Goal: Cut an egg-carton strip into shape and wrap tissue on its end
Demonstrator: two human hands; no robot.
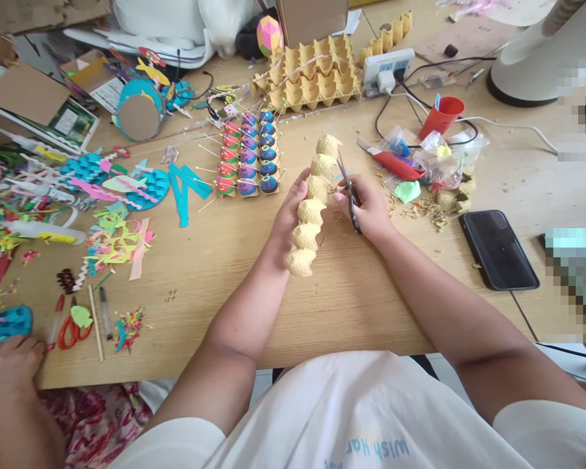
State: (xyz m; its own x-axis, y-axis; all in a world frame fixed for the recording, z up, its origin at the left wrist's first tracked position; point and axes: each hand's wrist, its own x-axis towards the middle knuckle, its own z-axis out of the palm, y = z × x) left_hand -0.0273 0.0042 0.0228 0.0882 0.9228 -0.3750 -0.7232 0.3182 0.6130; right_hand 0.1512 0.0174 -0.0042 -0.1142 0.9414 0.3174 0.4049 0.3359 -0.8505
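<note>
My left hand (287,218) is closed round a long strip of yellow egg-carton cups (313,207), held upright above the wooden table (215,260). My right hand (368,212) grips a pair of black-handled scissors (349,190). Their blades point up and touch the strip's right edge near its upper cups. Small carton scraps lie on the table just under and right of the strip.
Painted carton pieces with pins (248,156) stand behind my left hand. Stacked egg trays (315,75), a power strip (388,67), a red cup (442,117), a red cutter (395,164), plastic bags and a black phone (498,249) lie around. Paper cut-outs cover the left side. Another person's hand (7,371) rests at lower left.
</note>
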